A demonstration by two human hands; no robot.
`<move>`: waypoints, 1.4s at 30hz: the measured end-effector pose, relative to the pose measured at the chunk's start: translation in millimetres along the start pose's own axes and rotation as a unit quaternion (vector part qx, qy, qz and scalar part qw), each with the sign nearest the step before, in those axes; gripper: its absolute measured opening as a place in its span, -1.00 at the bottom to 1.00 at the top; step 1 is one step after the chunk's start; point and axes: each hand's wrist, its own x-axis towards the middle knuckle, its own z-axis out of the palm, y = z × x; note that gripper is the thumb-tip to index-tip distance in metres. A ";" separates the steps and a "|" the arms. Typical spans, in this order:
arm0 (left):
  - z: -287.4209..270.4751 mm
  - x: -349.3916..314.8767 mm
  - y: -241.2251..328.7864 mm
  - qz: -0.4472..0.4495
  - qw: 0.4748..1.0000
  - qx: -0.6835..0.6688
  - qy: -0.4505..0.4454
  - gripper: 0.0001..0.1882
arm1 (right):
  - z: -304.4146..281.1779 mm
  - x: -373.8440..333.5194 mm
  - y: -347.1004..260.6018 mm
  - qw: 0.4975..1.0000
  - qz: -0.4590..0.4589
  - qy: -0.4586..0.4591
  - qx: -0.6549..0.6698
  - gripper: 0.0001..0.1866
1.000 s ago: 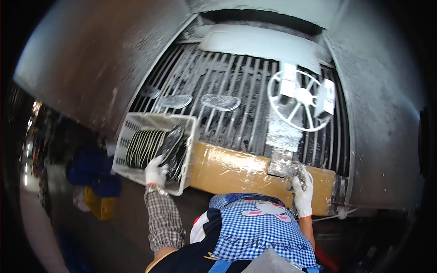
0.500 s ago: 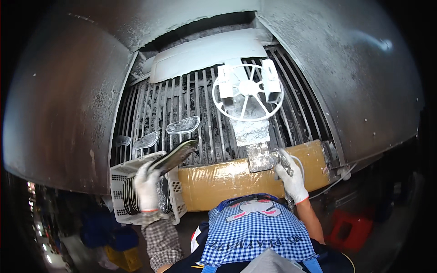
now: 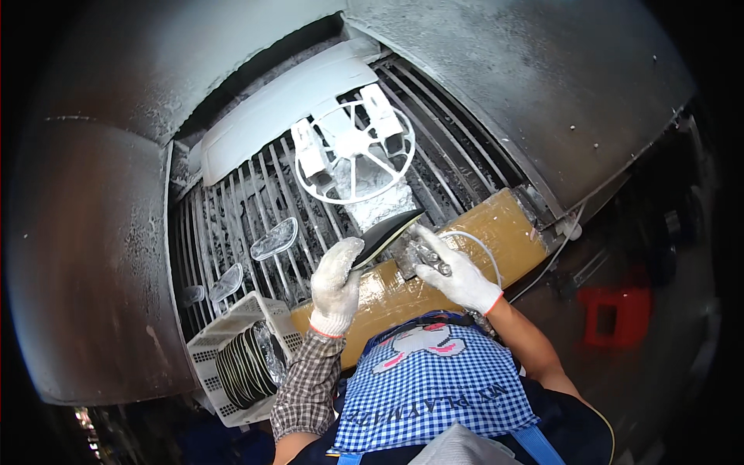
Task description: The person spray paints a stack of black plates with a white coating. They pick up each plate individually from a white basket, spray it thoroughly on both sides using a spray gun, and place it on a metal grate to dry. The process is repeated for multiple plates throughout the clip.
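Note:
A dark, curved piece shaped like a shoe sole, with a pale edge [image 3: 385,235], is raised in front of a white spoked wheel [image 3: 353,145]. My left hand [image 3: 337,280], in a white glove, is closed on its near left end. In my gloved right hand [image 3: 456,275] is a small metal spray gun [image 3: 434,262], partly hidden by the fingers. The fingertips of that hand are close to the piece's far right end; I cannot tell if they touch it. More dark pieces with pale edges form a stack [image 3: 244,370] inside a white plastic basket [image 3: 280,327] at the lower left.
Metal booth walls [image 3: 93,256] enclose a slatted grate [image 3: 267,174]. Clear sole-shaped plastic pieces [image 3: 274,239] lie on the grate. A tape-covered brown box [image 3: 508,232] runs along the front edge. A white hose [image 3: 490,260] loops near my right hand. A red stool [image 3: 616,318] stands at right.
My left hand has moved from above the basket to the right, carrying the dark piece to my right hand and the spray gun. The view has turned.

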 end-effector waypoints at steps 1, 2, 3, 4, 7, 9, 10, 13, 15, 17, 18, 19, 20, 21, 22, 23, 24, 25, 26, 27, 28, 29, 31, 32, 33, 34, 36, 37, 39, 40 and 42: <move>1.1 2.4 1.1 0.011 1.000 0.004 -0.003 -0.47 | 1.0 0.9 0.8 1.000 -0.002 0.006 -0.018 -0.17; 2.1 4.5 2.0 0.023 1.000 0.009 -0.005 -0.47 | 1.3 1.9 0.8 0.999 -0.004 0.011 -0.037 -0.16; 3.0 5.7 2.7 0.033 0.999 0.015 -0.006 -0.46 | 2.4 3.1 2.8 0.998 -0.006 0.014 -0.055 -0.16; 2.2 7.7 6.4 0.038 0.999 0.019 -0.010 -0.46 | 5.3 5.4 8.5 0.995 -0.046 0.033 -0.084 -0.16; 7.3 8.2 5.1 0.061 0.998 -0.005 0.013 -0.39 | 11.7 6.1 9.0 0.994 -0.039 0.036 -0.091 -0.15; 9.6 8.0 2.4 0.074 0.997 0.002 0.024 -0.38 | 14.3 4.0 4.9 0.995 -0.042 0.011 -0.086 -0.15; 10.4 8.1 1.7 0.081 0.996 0.005 0.029 -0.37 | 15.7 2.4 2.1 0.996 -0.043 -0.002 -0.084 -0.14; 10.4 10.6 3.5 0.089 0.996 0.008 0.026 -0.45 | 24.0 -1.3 -8.9 0.997 -0.057 -0.035 -0.047 -0.14; 14.2 9.7 0.3 0.092 0.995 -0.004 0.029 -0.45 | 28.3 -3.5 -19.9 0.996 -0.058 -0.060 -0.035 -0.15; 15.0 8.9 -0.7 0.091 0.995 -0.006 0.030 -0.44 | 33.9 -4.8 -24.9 0.993 -0.102 -0.058 -0.032 -0.15; 14.7 9.4 1.1 0.089 0.996 -0.004 0.029 -0.44 | 33.9 -5.8 -29.2 0.993 -0.100 -0.055 -0.026 -0.18; 14.5 9.7 1.9 0.087 0.996 -0.002 0.029 -0.44 | 33.5 -5.0 -27.9 0.994 -0.089 -0.057 -0.023 -0.18; 14.8 9.5 0.6 0.095 0.995 0.003 0.036 -0.41 | 32.8 -3.8 -25.1 0.995 -0.079 -0.059 -0.021 -0.18; 15.5 9.9 -1.1 0.103 0.994 0.007 0.045 -0.39 | 31.4 -2.0 -22.1 0.996 -0.069 -0.062 -0.019 -0.19; 15.6 10.5 -1.8 0.111 0.992 0.011 0.053 -0.37 | 30.9 0.2 -17.5 0.995 -0.086 -0.039 -0.016 -0.19; 14.9 10.9 -1.5 0.110 0.992 0.008 0.054 -0.37 | 30.6 2.7 -11.8 0.995 -0.102 -0.017 -0.013 -0.19; 13.0 11.6 0.3 0.109 0.993 0.005 0.055 -0.38 | 29.5 4.1 -9.8 0.993 -0.119 0.006 -0.010 -0.19; 11.5 12.0 1.4 0.108 0.993 0.002 0.055 -0.38 | 26.4 4.4 -8.7 0.996 -0.091 0.004 -0.005 -0.19; 10.3 12.1 1.4 0.110 0.993 -0.003 0.053 -0.37 | 21.9 4.8 -9.1 0.998 -0.063 0.003 0.000 -0.19; 9.1 12.2 1.5 0.111 0.992 -0.008 0.052 -0.37 | 17.6 5.3 -9.4 0.999 -0.035 0.001 0.005 -0.18; 8.0 12.0 1.3 0.113 0.992 -0.013 0.050 -0.36 | 15.6 7.1 -4.9 0.999 -0.030 0.010 0.003 -0.19; 7.6 11.0 -0.3 0.102 0.993 -0.020 0.050 -0.37 | 14.0 8.5 -0.8 0.999 -0.030 0.018 0.013 -0.19; 7.8 8.6 -6.0 0.084 0.995 -0.032 0.051 -0.40 | 10.3 11.9 6.5 0.998 -0.033 0.035 0.033 -0.20; 7.6 6.5 -7.4 0.054 0.995 -0.058 0.055 -0.42 | 7.6 12.3 10.5 0.997 -0.040 0.042 0.047 -0.18; 5.3 3.2 -9.5 0.022 0.994 -0.082 0.063 -0.45 | 5.8 15.4 16.0 0.996 -0.027 0.055 0.062 -0.18; 4.6 2.8 -12.2 -0.008 0.992 -0.108 0.070 -0.48 | 3.3 16.2 23.0 0.994 -0.012 0.072 0.078 -0.18; -1.8 10.5 -13.9 -0.117 0.974 -0.170 0.093 -0.57 | -0.3 13.5 32.3 0.987 0.011 0.108 0.120 -0.18; -7.3 16.1 -7.4 -0.211 0.949 -0.211 0.099 -0.58 | -2.6 10.7 34.3 0.980 0.019 0.129 0.147 -0.17; -19.3 37.7 -17.4 -0.201 0.942 -0.246 0.109 -0.57 | -9.3 3.8 38.3 0.977 0.031 0.151 0.146 -0.18; -26.5 51.4 -14.2 -0.242 0.906 -0.330 0.109 -0.53 | -12.3 -0.1 42.3 0.976 0.034 0.162 0.139 -0.18; -39.9 80.6 -4.2 -0.283 0.840 -0.447 0.118 -0.44 | -16.7 -6.7 46.6 0.977 0.041 0.171 0.122 -0.20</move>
